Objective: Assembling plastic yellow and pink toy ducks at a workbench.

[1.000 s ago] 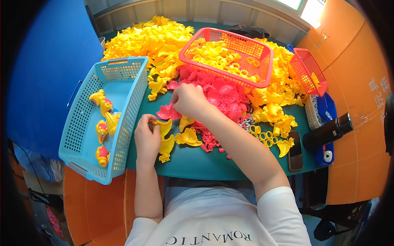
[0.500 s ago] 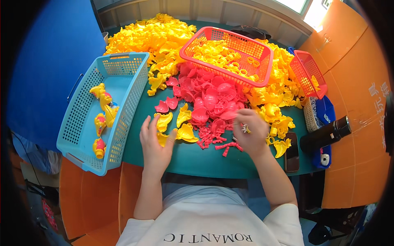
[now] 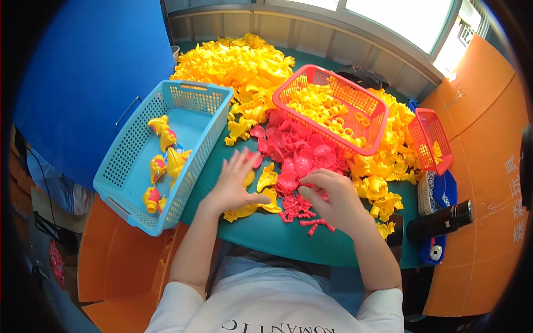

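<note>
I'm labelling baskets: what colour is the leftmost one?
The leftmost basket is light blue, best seen in the head view.

Shell pieces: bright yellow
Rings: yellow too
Cups: pinkish red
Small strips: same pinkish red
Long basket: light blue, grid of holes
Toys: yellow with pink patches
Large basket: red, grid of holes
Table: dark green
Bottle: black
Shirt: white, dark lettering
Cardboard: orange, pale lettering
Tall panel: blue

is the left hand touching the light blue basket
Apart: the head view shows a strip of green tabletop between the left hand and the light blue basket.
</note>
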Tool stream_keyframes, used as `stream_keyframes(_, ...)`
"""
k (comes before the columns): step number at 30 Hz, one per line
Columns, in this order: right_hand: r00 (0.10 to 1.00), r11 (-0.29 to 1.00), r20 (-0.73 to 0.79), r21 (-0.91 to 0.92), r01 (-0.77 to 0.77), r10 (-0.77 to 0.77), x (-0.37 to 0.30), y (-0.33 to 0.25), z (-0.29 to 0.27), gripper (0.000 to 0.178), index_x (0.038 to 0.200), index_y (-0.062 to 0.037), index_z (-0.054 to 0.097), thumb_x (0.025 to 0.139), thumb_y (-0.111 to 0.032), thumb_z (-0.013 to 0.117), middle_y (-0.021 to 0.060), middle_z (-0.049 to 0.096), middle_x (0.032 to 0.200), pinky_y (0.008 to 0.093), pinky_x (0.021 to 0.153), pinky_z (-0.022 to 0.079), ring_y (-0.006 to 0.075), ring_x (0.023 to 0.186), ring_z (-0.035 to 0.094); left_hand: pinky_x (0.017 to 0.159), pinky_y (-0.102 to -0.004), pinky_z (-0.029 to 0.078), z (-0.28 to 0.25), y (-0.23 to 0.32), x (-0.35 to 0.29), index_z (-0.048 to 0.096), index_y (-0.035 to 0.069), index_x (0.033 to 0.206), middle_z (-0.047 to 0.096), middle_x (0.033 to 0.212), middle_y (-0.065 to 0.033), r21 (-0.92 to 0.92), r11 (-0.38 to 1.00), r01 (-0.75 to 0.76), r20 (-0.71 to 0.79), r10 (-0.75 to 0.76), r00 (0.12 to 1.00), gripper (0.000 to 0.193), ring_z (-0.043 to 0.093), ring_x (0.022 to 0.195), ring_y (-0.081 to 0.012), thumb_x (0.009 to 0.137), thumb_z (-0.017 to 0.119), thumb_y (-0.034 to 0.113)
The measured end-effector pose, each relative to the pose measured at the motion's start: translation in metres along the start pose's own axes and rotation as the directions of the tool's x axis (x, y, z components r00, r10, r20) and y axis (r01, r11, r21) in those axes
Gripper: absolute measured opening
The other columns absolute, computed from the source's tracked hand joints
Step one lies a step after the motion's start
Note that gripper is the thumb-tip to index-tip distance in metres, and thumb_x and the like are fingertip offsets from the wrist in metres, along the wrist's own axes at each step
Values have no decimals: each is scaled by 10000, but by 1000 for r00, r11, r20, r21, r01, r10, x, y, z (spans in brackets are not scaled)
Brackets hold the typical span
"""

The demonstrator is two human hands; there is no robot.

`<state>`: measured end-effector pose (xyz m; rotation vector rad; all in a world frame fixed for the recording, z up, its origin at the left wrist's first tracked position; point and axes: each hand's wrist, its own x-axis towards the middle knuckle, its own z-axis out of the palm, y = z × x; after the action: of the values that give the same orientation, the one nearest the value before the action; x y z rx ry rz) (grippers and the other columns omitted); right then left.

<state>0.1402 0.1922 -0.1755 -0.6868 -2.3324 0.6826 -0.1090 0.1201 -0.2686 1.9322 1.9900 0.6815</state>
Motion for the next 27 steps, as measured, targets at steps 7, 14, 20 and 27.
stream_keyframes(7, 970, 987, 205, -120, -111, 134, 92, 28, 29, 165, 923, -12, 684, 804, -126, 678, 150, 672, 870, 389, 718, 516, 313, 810, 656, 1150, -491, 196, 28, 29, 4, 247, 27, 1470, 282, 1488, -237, -273, 962, -25, 6, 28, 1000, 1106, 209, 1414, -388, 660, 806, 532)
stream_keyframes(14, 767, 977, 636, -95, 189, -86, 125, 45, 75, 260, 1002, -86, 702, 748, -72, 650, 142, 675, 944, 420, 790, 523, 325, 942, 637, 1112, -428, 302, 3, 33, -18, 260, 50, 1461, 337, 1445, -190, -512, 849, 128, -188, -256, 948, 1092, 340, 1353, -337, 612, 885, 334)
stream_keyframes(20, 593, 938, 801, -141, 317, -80, 127, 53, 97, 343, 996, -97, 707, 670, 0, 662, 130, 667, 1002, 401, 773, 526, 321, 937, 638, 1093, -492, 285, 18, 71, -53, 478, 82, 1306, 350, 1393, -187, -186, 982, -8, -261, -41, 965, 857, 371, 1291, -379, 610, 874, 388)
stream_keyframes(27, 548, 950, 836, -156, 270, -19, 130, 62, 96, 205, 813, -61, 726, 645, 19, 639, 127, 670, 727, 401, 658, 529, 328, 722, 658, 1018, -516, 343, 51, 68, -49, 644, 119, 1091, 528, 1255, -157, 86, 994, -62, -319, 87, 944, 496, 484, 1170, -353, 721, 771, 424)
